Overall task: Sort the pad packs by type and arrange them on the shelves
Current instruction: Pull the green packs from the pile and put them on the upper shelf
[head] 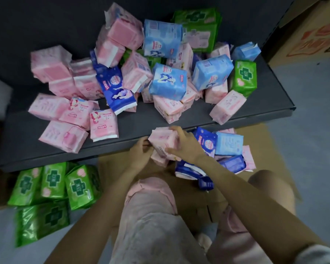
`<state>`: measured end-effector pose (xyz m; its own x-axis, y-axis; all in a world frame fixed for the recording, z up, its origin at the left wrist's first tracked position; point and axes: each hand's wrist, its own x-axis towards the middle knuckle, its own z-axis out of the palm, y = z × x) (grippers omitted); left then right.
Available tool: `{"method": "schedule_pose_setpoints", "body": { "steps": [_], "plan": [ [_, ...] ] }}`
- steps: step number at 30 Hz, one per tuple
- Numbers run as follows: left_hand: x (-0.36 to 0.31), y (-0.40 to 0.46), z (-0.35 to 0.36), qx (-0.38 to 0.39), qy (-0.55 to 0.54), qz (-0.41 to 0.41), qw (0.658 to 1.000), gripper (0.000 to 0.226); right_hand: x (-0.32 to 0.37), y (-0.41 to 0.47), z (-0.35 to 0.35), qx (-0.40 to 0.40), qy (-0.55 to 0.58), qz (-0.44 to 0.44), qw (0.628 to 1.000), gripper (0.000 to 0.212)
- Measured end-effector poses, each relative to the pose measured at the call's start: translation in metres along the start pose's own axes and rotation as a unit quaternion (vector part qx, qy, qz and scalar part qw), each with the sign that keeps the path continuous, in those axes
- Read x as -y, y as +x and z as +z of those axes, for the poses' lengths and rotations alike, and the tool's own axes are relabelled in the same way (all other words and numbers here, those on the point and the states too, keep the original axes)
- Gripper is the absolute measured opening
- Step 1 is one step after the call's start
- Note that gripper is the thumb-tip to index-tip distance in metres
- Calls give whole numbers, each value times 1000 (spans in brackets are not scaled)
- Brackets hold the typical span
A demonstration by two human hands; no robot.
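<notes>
Gripping a pink pack (pixel 163 143) with both left hand (pixel 141 151) and right hand (pixel 183 144), mid-sorting; next probably needed shelf (pixel 122 141) space by the other pinks.

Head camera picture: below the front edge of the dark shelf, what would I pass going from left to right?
Green packs → left hand → pink pack held in both hands → right hand → dark blue pack → light blue pack.

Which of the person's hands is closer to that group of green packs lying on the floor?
Left. The left hand grips the pink plastic packs on the side toward the green plastic packs; the right hand holds them from the far side.
</notes>
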<state>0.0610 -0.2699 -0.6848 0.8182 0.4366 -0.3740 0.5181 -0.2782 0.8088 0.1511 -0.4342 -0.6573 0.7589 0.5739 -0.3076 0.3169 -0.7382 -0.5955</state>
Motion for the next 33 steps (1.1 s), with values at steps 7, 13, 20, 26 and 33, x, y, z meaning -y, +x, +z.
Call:
{"method": "schedule_pose_setpoints", "body": {
  "steps": [7, 13, 20, 26, 33],
  "plan": [
    [25, 8, 4, 113, 25, -50, 992, 35, -16, 16, 23, 13, -236, 42, 971, 57],
    [2, 2, -4, 93, 189, -3, 978, 13, 1, 0, -4, -11, -239, -107, 965, 41],
    [-116, -29, -93, -32, 209, 292, 933, 22, 74, -17, -107, -8, -206, -209, 956, 27],
    [-227, -70, -175, -200, 273, 582, 739, 18, 163, -37, -219, -69, -224, -348, 908, 25],
    [-343, -111, -268, -310, 302, 661, 613, 16, 280, -66, -324, -243, -156, -543, 788, 22]
  ]
}}
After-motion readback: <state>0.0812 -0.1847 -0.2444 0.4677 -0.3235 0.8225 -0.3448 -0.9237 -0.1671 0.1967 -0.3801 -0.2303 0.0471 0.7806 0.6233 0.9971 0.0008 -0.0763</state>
